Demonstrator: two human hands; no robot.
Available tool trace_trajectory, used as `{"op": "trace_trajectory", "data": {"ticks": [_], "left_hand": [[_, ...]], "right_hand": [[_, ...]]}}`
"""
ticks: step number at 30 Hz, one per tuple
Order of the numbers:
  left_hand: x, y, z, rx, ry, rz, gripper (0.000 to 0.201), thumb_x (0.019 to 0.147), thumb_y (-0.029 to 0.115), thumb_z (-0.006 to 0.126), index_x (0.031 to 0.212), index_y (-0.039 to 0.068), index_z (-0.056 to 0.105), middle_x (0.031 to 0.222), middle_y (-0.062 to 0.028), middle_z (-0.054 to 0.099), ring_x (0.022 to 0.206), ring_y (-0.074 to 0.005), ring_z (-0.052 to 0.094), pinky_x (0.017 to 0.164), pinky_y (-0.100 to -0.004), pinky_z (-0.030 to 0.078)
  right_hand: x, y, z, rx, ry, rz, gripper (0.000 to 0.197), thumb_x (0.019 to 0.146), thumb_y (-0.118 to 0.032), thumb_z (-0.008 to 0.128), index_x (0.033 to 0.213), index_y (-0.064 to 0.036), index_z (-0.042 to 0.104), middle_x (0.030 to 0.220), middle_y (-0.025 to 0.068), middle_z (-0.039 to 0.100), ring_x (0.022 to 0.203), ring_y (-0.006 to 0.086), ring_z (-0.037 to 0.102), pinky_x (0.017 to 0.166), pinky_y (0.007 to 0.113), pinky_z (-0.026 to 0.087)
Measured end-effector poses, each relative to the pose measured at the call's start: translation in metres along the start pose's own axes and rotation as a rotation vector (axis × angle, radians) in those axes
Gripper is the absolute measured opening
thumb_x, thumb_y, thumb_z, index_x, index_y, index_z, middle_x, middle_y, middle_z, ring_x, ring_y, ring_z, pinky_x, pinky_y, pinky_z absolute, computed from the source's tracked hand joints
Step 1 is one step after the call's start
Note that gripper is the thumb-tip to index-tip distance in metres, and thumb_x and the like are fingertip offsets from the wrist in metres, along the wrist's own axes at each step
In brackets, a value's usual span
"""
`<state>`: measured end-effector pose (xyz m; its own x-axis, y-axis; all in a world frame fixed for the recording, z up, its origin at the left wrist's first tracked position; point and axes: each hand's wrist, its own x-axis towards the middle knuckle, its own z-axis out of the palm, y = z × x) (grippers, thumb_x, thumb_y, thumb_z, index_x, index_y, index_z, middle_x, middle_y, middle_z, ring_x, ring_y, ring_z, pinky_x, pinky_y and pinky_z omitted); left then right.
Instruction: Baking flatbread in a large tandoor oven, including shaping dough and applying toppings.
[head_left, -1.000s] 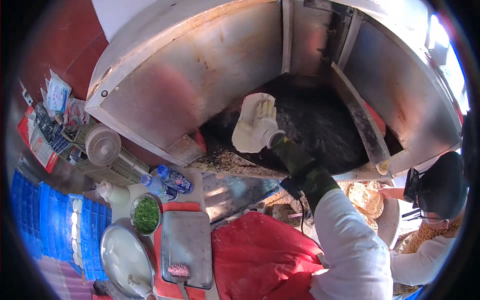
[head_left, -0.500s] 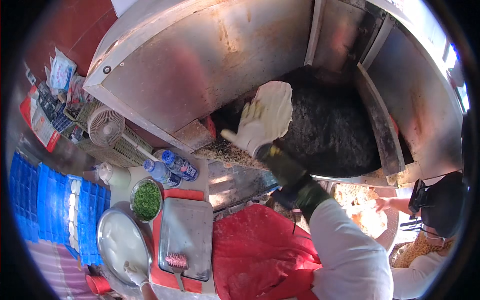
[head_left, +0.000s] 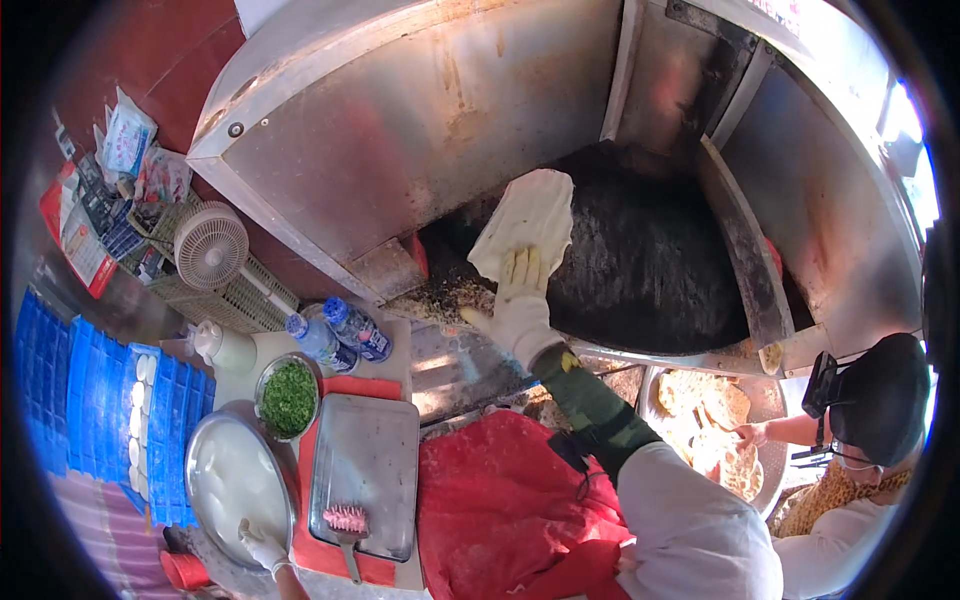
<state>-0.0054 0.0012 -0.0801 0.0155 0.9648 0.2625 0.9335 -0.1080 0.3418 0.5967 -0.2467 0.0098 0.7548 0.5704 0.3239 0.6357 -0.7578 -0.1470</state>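
My right hand (head_left: pixel 523 310), in a white glove with stained fingers, lies open with its fingers flat on the near end of a long, pale sheet of dough (head_left: pixel 530 215). The dough rests on the left part of the black, curved griddle (head_left: pixel 650 270). Down at the lower left, my left hand (head_left: pixel 263 546), also gloved in white, has its fingers apart over the near edge of a round metal tray (head_left: pixel 192 480). Several pale, round dough pieces (head_left: pixel 240 480) seem to sit in that tray, though their outlines are faint.
Left of my apron stand a rectangular metal tray (head_left: pixel 365 450) with a pink-bristled brush (head_left: pixel 346 520), a bowl of chopped greens (head_left: pixel 289 398), and two blue-labelled bottles (head_left: pixel 358 332). Metal panels (head_left: pixel 420 130) wall the griddle. At right, another person (head_left: pixel 850 430) reaches into a basin of flatbreads (head_left: pixel 775 440).
My right hand has drawn back toward me along the dough, from its left side to its near end. My left hand stays by the round tray. The view has shifted slightly.
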Motion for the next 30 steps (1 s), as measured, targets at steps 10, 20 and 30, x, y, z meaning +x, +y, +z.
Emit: {"op": "trace_trajectory", "data": {"ticks": [10,20,30], "left_hand": [[-0.005,0.015,-0.007,-0.043,-0.032,-0.036,0.038,0.084,0.004,0.050,0.121,-0.002,0.047,0.121,-0.0178,0.051,0.114,-0.0327,0.048,0.099,-0.0386,0.036],[0.001,0.012,-0.003,-0.014,-0.035,0.012,0.038,0.082,0.003,0.051,0.120,-0.003,0.048,0.119,-0.0196,0.052,0.113,-0.0347,0.048,0.098,-0.0403,0.037],[-0.001,0.010,-0.005,-0.073,-0.004,0.035,0.040,0.083,0.001,0.049,0.123,-0.002,0.046,0.124,-0.0180,0.050,0.118,-0.0336,0.046,0.099,-0.0390,0.037]], "right_hand": [[0.126,0.057,-0.019,0.003,0.007,0.018,0.091,0.084,-0.064,0.037,0.137,0.0087,0.026,0.145,0.0289,0.020,0.136,0.0437,0.014,0.111,0.049,0.005],[0.037,-0.054,-0.002,-0.127,-0.119,0.020,0.107,0.077,-0.072,0.038,0.139,0.0130,0.014,0.143,0.0362,0.016,0.137,0.0458,0.008,0.111,0.052,0.003],[0.004,0.026,0.001,-0.015,0.162,-0.069,0.100,0.076,-0.059,0.055,0.138,0.0108,0.021,0.142,0.0320,0.020,0.135,0.0459,0.014,0.111,0.052,0.007]]}}
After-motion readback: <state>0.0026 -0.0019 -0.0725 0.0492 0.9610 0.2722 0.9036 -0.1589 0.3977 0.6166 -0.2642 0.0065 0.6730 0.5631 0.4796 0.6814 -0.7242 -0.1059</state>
